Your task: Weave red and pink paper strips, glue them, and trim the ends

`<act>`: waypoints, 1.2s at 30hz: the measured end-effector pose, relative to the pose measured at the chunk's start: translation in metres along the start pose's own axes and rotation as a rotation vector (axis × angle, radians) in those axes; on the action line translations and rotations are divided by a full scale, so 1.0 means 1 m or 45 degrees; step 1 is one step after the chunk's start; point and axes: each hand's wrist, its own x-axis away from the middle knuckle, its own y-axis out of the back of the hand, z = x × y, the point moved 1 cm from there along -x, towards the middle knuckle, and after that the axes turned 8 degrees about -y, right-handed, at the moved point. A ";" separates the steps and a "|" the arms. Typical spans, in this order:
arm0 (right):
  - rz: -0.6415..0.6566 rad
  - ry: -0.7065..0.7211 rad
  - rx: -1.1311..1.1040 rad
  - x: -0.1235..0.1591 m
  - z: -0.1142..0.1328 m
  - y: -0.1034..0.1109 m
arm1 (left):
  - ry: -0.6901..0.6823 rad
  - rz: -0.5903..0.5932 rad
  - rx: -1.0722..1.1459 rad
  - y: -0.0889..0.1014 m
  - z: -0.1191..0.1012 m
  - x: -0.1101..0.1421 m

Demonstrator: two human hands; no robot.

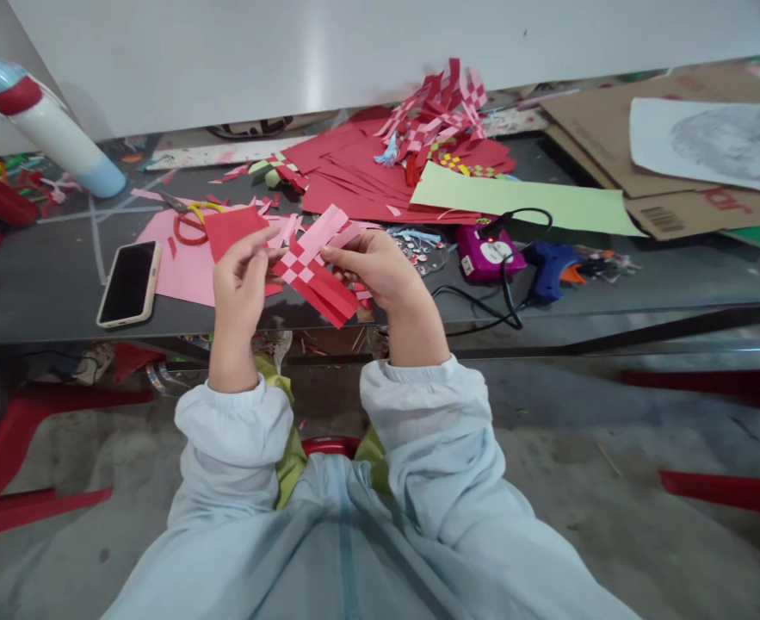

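Note:
A piece of woven paper strips (320, 265) in red and pink, checkered where the strips cross, is held up between my hands above the table's front edge. My left hand (244, 271) pinches its left side with fingers closed. On its right side, my right hand (370, 263) grips the pink strips between thumb and fingers. Behind the left hand lie a red paper sheet (231, 228) and a pink paper sheet (182, 280). Orange-and-yellow-handled scissors (189, 226) rest on the pink sheet.
A phone (129, 284) and a bottle (50, 129) stand or lie at left. Red sheets (360, 185), woven strips (441, 108) and a green sheet (522, 200) cover the back. A purple box (486, 254), a blue glue gun (551, 269) and cardboard (586, 129) are at right.

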 end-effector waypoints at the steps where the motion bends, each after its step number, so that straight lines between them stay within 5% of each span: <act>1: 0.007 0.013 0.018 0.000 0.000 0.000 | 0.089 0.011 0.045 0.000 0.001 -0.001; 7: 0.025 0.041 0.080 0.001 0.001 -0.004 | 0.320 0.212 0.184 -0.002 -0.001 0.000; 28: 0.144 0.162 0.350 0.000 -0.004 -0.003 | 0.298 0.240 0.061 0.001 -0.008 0.001; 36: 0.016 -0.057 0.432 0.004 0.004 -0.006 | 0.287 0.258 -0.003 0.000 -0.010 0.002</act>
